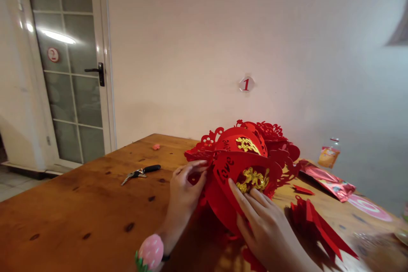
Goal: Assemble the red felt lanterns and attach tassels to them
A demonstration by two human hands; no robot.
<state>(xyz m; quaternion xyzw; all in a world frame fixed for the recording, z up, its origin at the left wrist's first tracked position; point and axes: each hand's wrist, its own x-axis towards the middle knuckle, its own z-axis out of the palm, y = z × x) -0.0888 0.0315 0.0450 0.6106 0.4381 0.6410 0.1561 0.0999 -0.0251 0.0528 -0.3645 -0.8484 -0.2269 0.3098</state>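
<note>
A red felt lantern (219,204) with cut-out "love" lettering and a gold glitter character sits on the table in front of me. My left hand (188,185) pinches the lantern's left edge between thumb and fingers, near the top of a panel. On the front panel, just below the gold character (253,178), my right hand (259,216) lies with its fingers stretched out and touching the felt. The underside of the lantern is hidden by my hands. Lacy red cut-outs (277,136) stick out behind and to the right.
Pruning shears (140,173) and a small pink piece (156,147) lie on the wooden table (95,208). At right are folded red felt pieces (315,225), a shiny red packet (328,178), a round pink-and-white sticker (369,207) and an orange-labelled bottle (330,153). A wall (178,72) stands behind.
</note>
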